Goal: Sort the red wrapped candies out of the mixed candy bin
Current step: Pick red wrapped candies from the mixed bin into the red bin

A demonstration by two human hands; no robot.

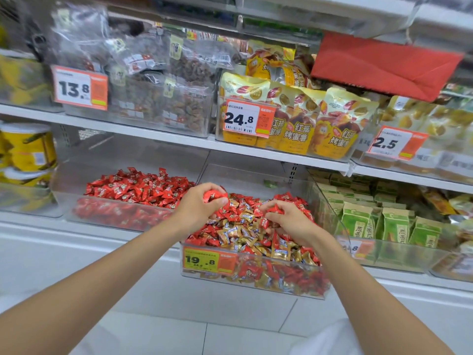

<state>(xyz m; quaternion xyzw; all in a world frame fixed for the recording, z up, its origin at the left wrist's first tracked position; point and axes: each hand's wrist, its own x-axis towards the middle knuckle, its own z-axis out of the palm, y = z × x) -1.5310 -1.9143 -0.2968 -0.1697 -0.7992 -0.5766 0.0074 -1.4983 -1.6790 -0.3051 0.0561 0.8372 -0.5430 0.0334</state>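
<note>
A clear mixed candy bin (256, 288) juts out from the lower shelf, heaped with red and gold wrapped candies (245, 234). My left hand (198, 202) hovers over the bin's back left corner, fingers curled round a bunch of red wrapped candies (213, 196). My right hand (286, 219) rests in the pile toward the right and pinches a single red candy (275, 209). To the left, a second clear bin (69, 201) holds only red wrapped candies (138, 188).
An orange price tag reading 19.8 (210, 260) is on the mixed bin's front. Green packets (394, 226) fill the bin to the right, yellow tins (28, 155) stand at left. The shelf above (158, 135) carries bagged snacks. White floor tiles lie below.
</note>
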